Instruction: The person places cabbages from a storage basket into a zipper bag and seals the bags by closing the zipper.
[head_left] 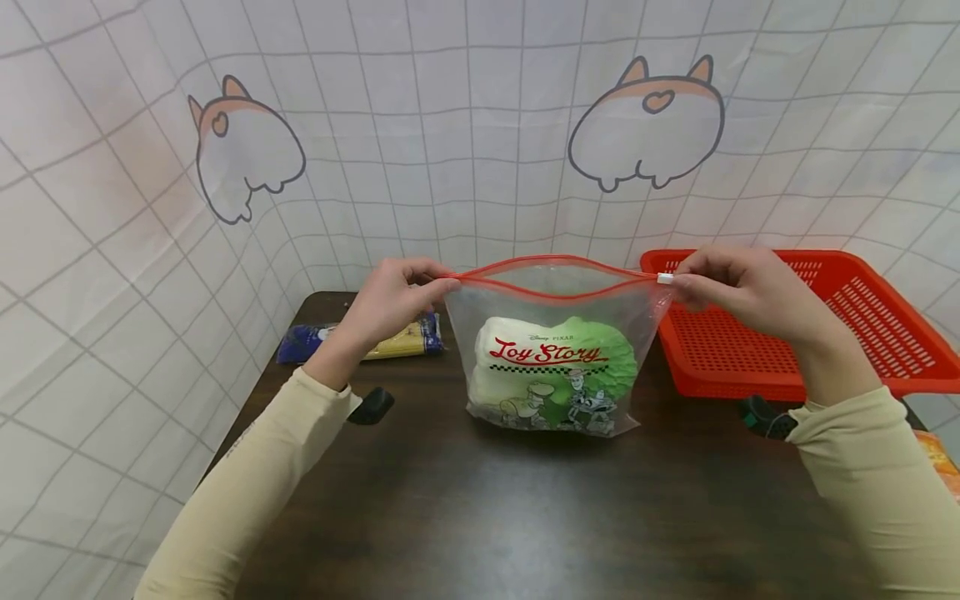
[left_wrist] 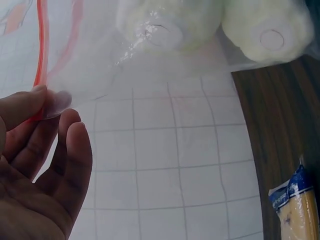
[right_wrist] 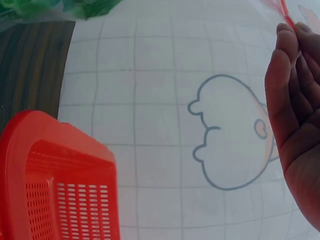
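Note:
A clear zip bag with a red zip strip stands on the dark wooden table. It bears "Toy Story" print and holds a pale green and white vegetable. My left hand pinches the strip's left end, seen close in the left wrist view as the red strip between my fingertips. My right hand pinches the right end at the white slider. The bag mouth gapes between my hands. In the right wrist view my right hand holds the strip.
A red perforated basket sits at the table's right, also the red basket. A blue and yellow packet lies behind my left wrist, the same packet. A white gridded curtain with cartoon prints surrounds the table.

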